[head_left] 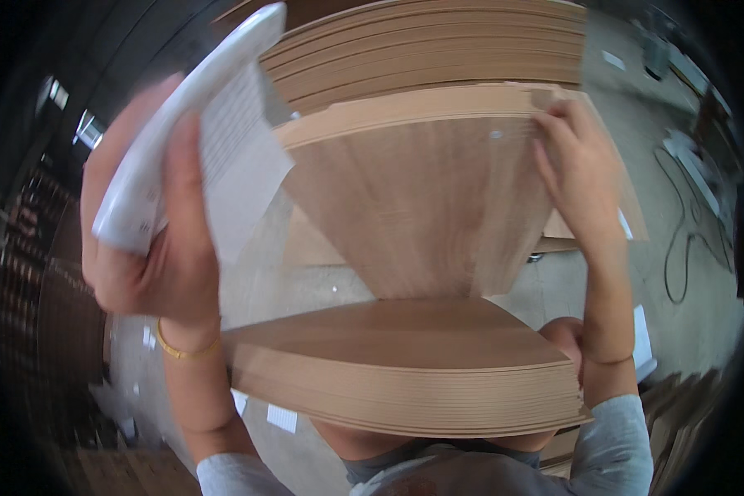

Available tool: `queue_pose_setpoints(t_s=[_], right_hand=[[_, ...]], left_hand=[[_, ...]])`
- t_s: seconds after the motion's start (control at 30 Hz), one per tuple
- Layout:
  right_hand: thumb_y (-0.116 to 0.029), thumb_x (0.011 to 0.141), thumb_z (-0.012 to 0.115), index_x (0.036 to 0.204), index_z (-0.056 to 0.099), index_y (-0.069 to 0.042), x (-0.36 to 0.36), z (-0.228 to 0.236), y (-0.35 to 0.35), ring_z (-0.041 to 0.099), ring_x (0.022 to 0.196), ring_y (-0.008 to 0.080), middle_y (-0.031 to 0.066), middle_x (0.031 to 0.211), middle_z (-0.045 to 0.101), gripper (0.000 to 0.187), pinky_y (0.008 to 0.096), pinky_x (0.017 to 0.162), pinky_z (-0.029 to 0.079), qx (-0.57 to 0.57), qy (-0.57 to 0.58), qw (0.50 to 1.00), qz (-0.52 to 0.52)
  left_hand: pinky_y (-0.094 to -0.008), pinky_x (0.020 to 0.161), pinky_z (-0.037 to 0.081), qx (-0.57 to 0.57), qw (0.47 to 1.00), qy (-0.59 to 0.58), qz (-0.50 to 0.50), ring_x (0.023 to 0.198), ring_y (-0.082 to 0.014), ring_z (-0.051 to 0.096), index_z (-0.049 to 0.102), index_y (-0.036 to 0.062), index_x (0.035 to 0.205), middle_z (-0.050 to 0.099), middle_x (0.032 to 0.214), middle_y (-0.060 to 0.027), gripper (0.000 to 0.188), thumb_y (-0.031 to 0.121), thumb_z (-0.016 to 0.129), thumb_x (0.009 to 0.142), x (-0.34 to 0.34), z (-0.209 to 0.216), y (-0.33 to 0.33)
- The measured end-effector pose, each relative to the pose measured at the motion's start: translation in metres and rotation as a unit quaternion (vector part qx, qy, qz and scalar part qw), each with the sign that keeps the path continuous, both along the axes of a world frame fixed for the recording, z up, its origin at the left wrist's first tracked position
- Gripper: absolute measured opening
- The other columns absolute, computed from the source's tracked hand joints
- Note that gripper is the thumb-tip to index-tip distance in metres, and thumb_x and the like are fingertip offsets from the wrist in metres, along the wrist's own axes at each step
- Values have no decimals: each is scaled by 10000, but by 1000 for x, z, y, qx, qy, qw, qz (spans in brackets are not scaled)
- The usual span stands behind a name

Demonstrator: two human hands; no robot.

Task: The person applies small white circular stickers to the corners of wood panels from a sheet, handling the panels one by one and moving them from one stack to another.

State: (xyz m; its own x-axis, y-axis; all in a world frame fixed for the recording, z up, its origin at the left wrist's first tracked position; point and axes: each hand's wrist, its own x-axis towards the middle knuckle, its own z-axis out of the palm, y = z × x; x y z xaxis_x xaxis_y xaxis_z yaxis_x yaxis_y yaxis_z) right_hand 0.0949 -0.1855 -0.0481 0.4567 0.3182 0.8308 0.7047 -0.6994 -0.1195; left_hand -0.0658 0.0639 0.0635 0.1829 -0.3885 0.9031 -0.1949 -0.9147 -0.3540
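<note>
My left hand [153, 223], with a yellow bracelet at the wrist, is raised at the upper left and closed round a curled bundle of white paper sheets [244, 165]. Lines of print show on the loose front sheet. At the upper right, my right hand [583, 157] has its bent fingers at the top corner of a brown cardboard sheet [413, 198], which leans away from me. Its fingertips are partly hidden at the sheet's edge. A thick stack of brown sheets [405, 388] lies nearer, across my lap.
Beyond the leaning sheet rises a tall pile of brown cardboard [438, 41]. A dark cable [674, 240] loops over the grey floor at the right. Scattered papers [281, 418] lie on the floor. More brown sheets [682, 422] stand at the lower right.
</note>
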Motion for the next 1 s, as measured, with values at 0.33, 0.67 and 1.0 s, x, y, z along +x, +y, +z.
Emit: queue_pose_setpoints(t_s=[0.33, 0.67, 1.0], right_hand=[[-176, 693, 665, 894, 538, -39, -2, 2, -5, 521, 1002, 291, 89, 922, 563, 274, 446, 977, 290, -55, -15, 997, -58], [-79, 674, 661, 774, 504, -45, -25, 17, -27, 566, 948, 280, 66, 708, 562, 189, 416, 935, 331, -53, 49, 996, 55], [-175, 707, 695, 809, 584, -8, -40, 22, -44, 621, 732, 180, 122, 803, 631, 225, 236, 620, 450, 196, 254, 886, 334]], left_hand=[[-225, 689, 526, -14, 999, -35, -9, 777, -142, 636, 641, -20, 910, 653, 893, -117, 151, 14, 638, 763, 7, -3, -4], [-271, 713, 547, 33, 992, -95, -72, 773, -188, 635, 597, -82, 948, 632, 904, -177, 160, -4, 569, 811, -8, 7, 3], [-177, 630, 422, -373, 837, 324, -236, 727, -76, 545, 628, -34, 930, 637, 860, -74, 205, 65, 671, 756, 14, -34, -37]])
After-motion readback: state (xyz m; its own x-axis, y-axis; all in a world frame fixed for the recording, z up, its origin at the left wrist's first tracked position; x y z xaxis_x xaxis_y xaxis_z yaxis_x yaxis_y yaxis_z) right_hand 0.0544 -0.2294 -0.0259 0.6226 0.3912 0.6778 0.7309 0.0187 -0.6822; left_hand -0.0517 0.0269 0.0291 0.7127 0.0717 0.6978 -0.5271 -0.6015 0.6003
